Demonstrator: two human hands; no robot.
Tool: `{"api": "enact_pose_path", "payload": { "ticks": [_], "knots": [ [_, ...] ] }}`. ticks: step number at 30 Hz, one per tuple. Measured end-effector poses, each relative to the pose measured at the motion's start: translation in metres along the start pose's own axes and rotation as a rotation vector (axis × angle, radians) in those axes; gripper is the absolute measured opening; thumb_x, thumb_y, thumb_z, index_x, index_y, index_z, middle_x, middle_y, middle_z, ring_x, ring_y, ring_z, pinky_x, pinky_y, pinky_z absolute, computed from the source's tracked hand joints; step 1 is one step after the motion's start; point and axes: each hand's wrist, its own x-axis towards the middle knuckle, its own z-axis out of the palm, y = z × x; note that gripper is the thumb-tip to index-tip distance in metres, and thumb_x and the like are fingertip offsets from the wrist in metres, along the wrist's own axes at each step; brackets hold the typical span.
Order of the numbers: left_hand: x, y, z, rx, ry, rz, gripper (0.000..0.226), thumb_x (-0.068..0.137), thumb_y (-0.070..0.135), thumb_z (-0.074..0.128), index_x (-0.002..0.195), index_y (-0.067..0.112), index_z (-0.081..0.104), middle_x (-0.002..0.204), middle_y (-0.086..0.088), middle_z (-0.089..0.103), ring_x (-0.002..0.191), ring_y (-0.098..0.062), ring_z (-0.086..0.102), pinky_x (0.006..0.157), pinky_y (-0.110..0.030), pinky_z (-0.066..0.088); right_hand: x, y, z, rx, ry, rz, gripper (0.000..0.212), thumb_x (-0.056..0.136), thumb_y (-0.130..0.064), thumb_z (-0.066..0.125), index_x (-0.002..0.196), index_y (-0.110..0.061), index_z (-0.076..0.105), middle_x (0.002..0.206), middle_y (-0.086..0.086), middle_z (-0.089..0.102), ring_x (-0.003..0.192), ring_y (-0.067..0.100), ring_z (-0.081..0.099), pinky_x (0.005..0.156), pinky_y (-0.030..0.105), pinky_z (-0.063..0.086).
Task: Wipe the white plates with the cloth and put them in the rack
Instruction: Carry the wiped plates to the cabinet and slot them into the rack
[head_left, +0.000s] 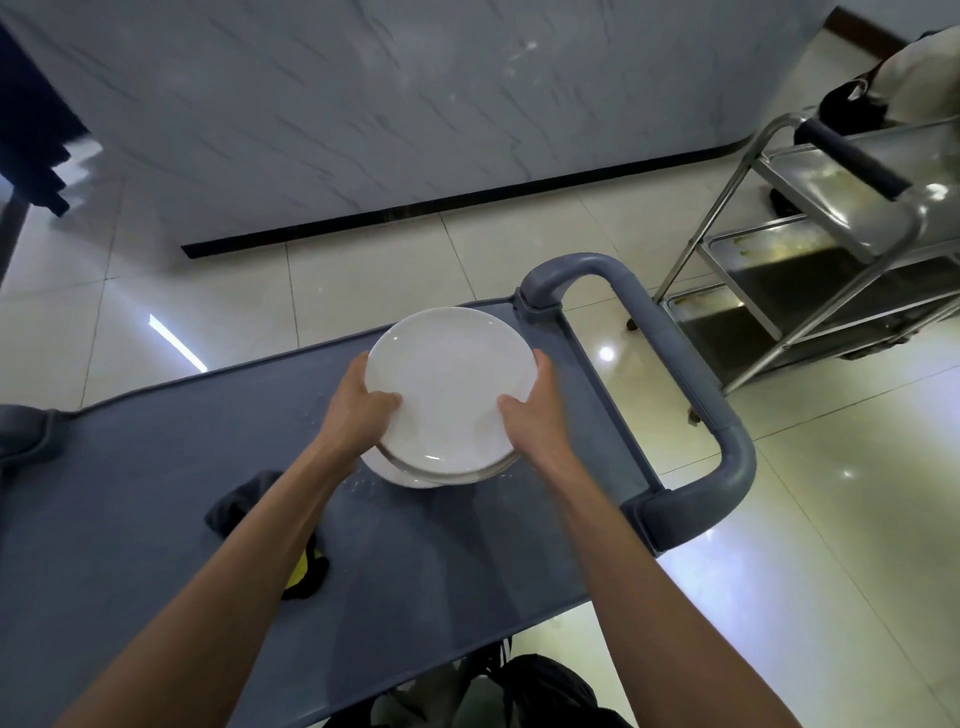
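Left grip: left hand grips the top plate at its left rim; thumb curled over the upper face, fingers hidden under the rim.
Right grip: right hand grips the same plate at the opposite rim; thumb on top, fingers wrapped round the far-right edge.
Top plate: white, round, held between both grips, tilted w/ far edge raised; near edge sits just above the stack.
Stack: white plates directly below the grips, resting on the surface; count cannot be told, edges overlap.
Surface: grey cart top; carries the stack. Water droplets show just left of the left grip and near the stack base.
Cloth: dark grey w/ a yellow patch, crumpled on the surface, nearer the person than the left grip and partly hidden under the left forearm; apart from the plates.
Cart handle: grey loop, right of the right grip, beyond the surface edge.
Steel trolley: multi-shelf, far right of the right grip, standing on the tiled floor.
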Motion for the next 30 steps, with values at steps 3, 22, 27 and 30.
{"api": "enact_pose_path", "payload": {
  "ticks": [3, 22, 27, 30],
  "knots": [
    [-0.003, 0.008, 0.008, 0.007, -0.003, 0.088, 0.07, 0.088, 0.006, 0.056, 0.147, 0.038, 0.038, 0.133, 0.01, 0.053, 0.118, -0.021, 0.053, 0.098, -0.045, 0.05, -0.004, -0.003, -0.016, 0.016, 0.019, -0.021, 0.066, 0.09, -0.006, 0.057, 0.149, -0.025, 0.034, 0.137, 0.0, 0.051, 0.124, 0.02, 0.051, 0.099, 0.039, 0.05],
    [-0.063, 0.078, 0.107, 0.178, -0.457, 0.505, 0.051, 0.088, 0.013, 0.06, 0.135, 0.032, 0.05, 0.122, 0.003, 0.061, 0.113, -0.021, 0.058, 0.096, -0.049, 0.053, -0.127, 0.015, -0.138, 0.055, 0.572, 0.028, 0.064, 0.089, -0.01, 0.057, 0.146, -0.033, 0.039, 0.133, -0.001, 0.051, 0.12, 0.024, 0.051, 0.098, 0.042, 0.051],
    [-0.101, 0.092, 0.179, 0.234, -0.613, 0.597, 0.057, 0.093, 0.013, 0.058, 0.143, 0.035, 0.041, 0.128, 0.004, 0.056, 0.113, -0.02, 0.054, 0.091, -0.039, 0.05, -0.169, 0.053, -0.195, 0.159, 0.721, 0.102, 0.066, 0.09, -0.008, 0.059, 0.149, -0.031, 0.039, 0.132, -0.004, 0.053, 0.121, 0.024, 0.052, 0.102, 0.042, 0.05],
    [-0.131, 0.102, 0.234, 0.277, -0.662, 0.631, 0.064, 0.09, 0.008, 0.058, 0.144, 0.038, 0.042, 0.123, 0.007, 0.054, 0.11, -0.018, 0.051, 0.085, -0.035, 0.049, -0.192, 0.079, -0.234, 0.236, 0.807, 0.153, 0.069, 0.088, -0.009, 0.059, 0.149, -0.033, 0.039, 0.129, -0.009, 0.054, 0.119, 0.021, 0.054, 0.102, 0.044, 0.051]
  ]
}}
